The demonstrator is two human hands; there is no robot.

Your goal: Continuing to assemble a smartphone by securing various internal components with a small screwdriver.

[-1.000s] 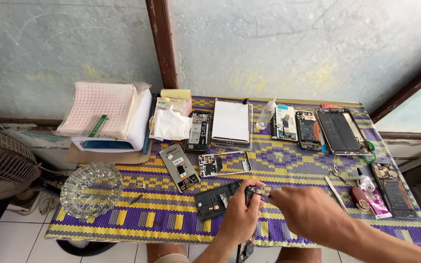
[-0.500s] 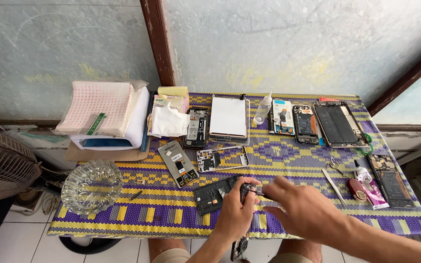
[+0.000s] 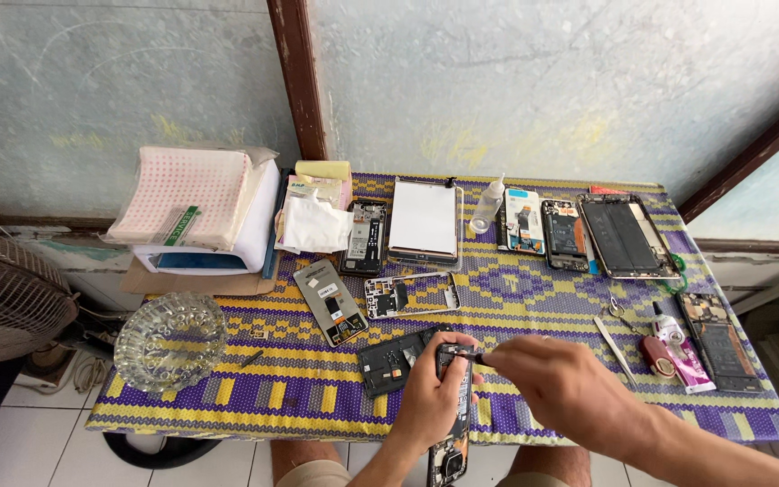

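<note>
The left hand (image 3: 430, 397) is gripping an opened phone (image 3: 453, 410) at the near table edge. The right hand (image 3: 561, 388) is pinching a small screwdriver (image 3: 469, 357) against its top; keeping the tool upright should prevent slipping

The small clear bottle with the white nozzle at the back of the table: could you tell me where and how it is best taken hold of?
Grip the small clear bottle around its body, coming in from the front. It stands upright with a narrow nozzle on top, and flat items lie at either side, so fingers probably fit best closing from the front, below the nozzle.
</note>
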